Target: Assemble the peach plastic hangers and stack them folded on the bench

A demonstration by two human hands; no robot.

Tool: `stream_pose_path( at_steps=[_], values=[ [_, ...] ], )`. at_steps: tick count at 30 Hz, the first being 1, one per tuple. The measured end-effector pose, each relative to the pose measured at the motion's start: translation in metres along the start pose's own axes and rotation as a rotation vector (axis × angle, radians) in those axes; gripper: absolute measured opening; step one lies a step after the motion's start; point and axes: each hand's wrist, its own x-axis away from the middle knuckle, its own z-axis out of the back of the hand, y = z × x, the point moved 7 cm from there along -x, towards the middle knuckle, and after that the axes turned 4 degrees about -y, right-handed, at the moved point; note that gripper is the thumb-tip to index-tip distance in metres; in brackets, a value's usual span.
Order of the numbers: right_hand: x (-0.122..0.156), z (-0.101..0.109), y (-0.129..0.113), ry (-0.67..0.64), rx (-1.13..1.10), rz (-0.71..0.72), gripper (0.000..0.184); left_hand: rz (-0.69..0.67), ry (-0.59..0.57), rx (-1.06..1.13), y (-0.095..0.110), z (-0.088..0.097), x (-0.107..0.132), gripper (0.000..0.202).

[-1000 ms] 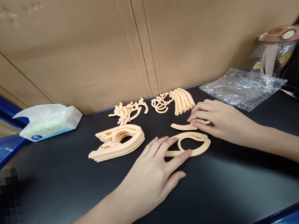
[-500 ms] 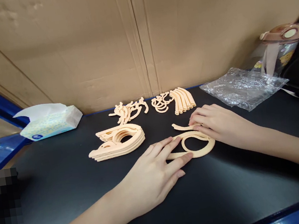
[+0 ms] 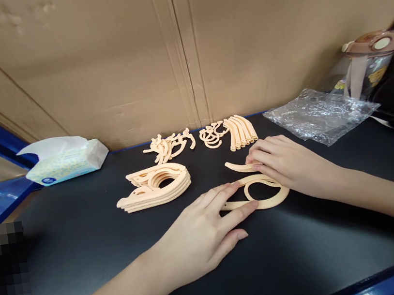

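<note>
A peach plastic loop-shaped piece lies flat on the black tabletop. My left hand rests open on the table, its stretched fingertips pressing the loop's left end. My right hand lies over the loop's right side, fingers flat on a small curved peach strip just behind it. A stack of similar large curved pieces sits to the left.
Small hook pieces and a row of curved strips lie by the cardboard wall. A tissue pack is at the left, a crumpled clear bag and a lidded bottle at the right.
The loop piece has slid slightly right and toward me under both hands. My right hand has shifted a little with the small strip.
</note>
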Motion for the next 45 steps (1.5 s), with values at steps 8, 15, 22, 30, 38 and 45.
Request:
stream_pose_path(
  at_steps=[8,15,22,30,38,45],
  values=[
    [0.009,0.03,-0.018,0.24,-0.094,0.074,0.025,0.053,0.07,0.066,-0.002,0.002,0.001,0.031],
    [0.007,0.024,-0.021,0.2,0.013,0.116,0.021,0.054,0.094,0.023,-0.004,0.001,0.003,0.03],
    [0.007,0.014,-0.017,0.048,-0.067,0.138,0.021,0.047,0.1,0.003,-0.004,0.002,0.003,0.032],
    [0.007,0.009,-0.026,-0.048,-0.111,0.171,0.03,0.03,0.092,0.029,-0.003,0.004,0.003,0.03],
    [0.004,0.003,-0.02,-0.072,-0.096,0.108,0.028,0.011,0.065,0.045,-0.002,0.004,0.003,0.033],
    [0.004,0.008,-0.009,0.011,-0.047,0.034,0.024,0.014,0.063,0.035,-0.001,0.003,0.003,0.034]
  ],
)
